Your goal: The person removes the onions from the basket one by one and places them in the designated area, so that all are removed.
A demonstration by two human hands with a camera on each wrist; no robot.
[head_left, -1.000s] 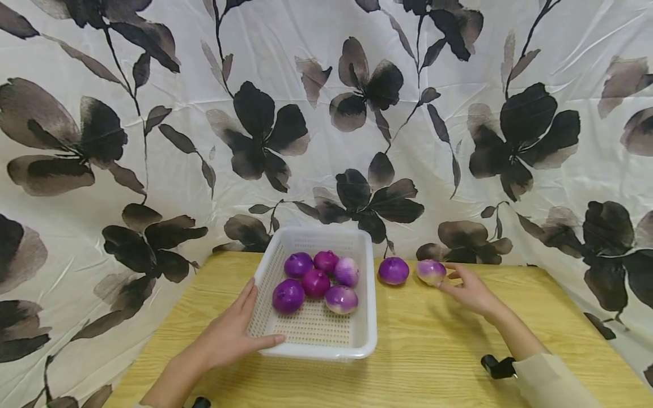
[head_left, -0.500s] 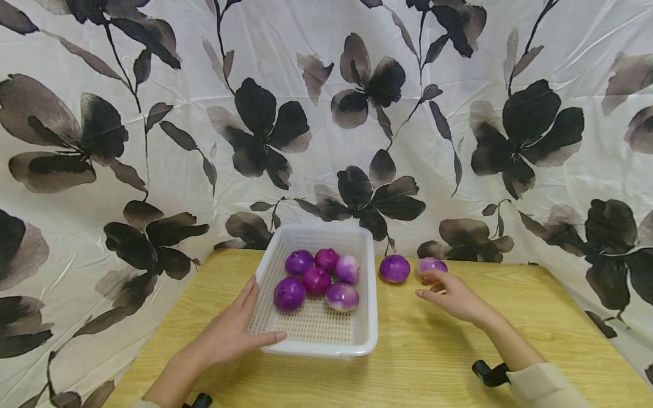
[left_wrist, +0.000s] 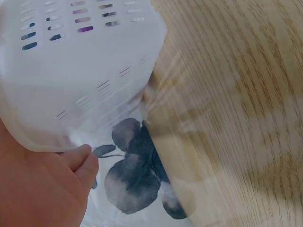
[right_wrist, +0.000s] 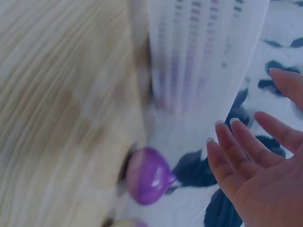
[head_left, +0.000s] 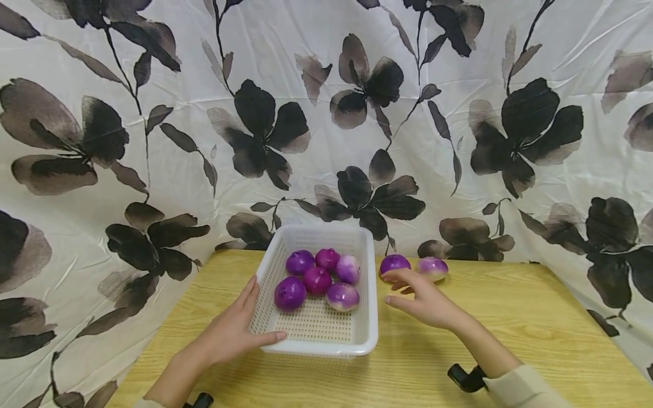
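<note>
My left hand holds the near left corner of a white plastic basket. Its thumb lies over the front rim and its fingers lie along the left side; in the left wrist view the fingertips show at the rim. Inside the basket sit several purple onions, some with pale patches. To the basket's right, my right hand hovers with spread, relaxed fingers, holding nothing. Its fingertips overlap the lower edge of a purple onion on the table. Beside that one lies a purple-and-white onion.
The yellow wood-grain table ends at the back against a white cloth printed with dark flowers. Black pieces show at the wrists. The basket stands near the table's back edge.
My right hand has left the purple-and-white onion and moved left to the other loose onion beside the basket. My left hand and the basket have stayed in place.
</note>
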